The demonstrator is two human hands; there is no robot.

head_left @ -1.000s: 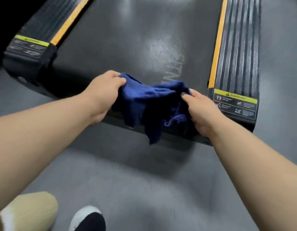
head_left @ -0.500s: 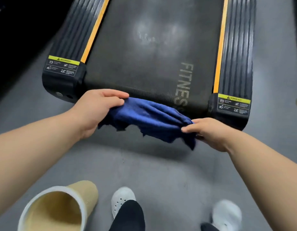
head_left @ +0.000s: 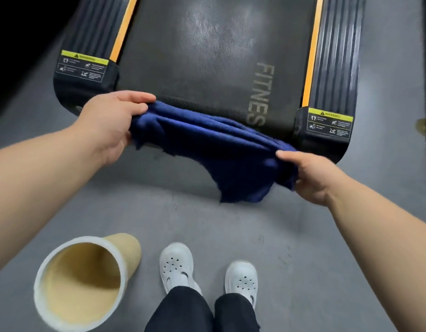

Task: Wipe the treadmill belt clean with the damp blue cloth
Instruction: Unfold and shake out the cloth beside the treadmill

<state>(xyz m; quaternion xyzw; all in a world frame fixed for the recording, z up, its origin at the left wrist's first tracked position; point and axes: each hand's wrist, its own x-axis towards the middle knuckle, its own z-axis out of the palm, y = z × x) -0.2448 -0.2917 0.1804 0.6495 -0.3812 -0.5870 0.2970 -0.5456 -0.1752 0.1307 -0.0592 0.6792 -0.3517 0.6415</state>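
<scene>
the left hand (head_left: 111,123) grips one end of the blue cloth (head_left: 207,144), fingers and thumb closed on the fabric, at the near left corner of the treadmill belt (head_left: 207,56). the right hand (head_left: 312,176) pinches the other end between thumb and curled fingers, just off the belt's near right corner. both bare forearms reach forward. grey lettering along the belt's right side reads "fitnes", its end hidden by the cloth. yellow-topped warning labels (head_left: 83,68) sit on the rail ends either side of the belt; their small print is unreadable. the cloth is dark blue, stretched in long bunched folds across the belt's near edge, with a ragged flap hanging below. pale smears show farther up the belt.
</scene>
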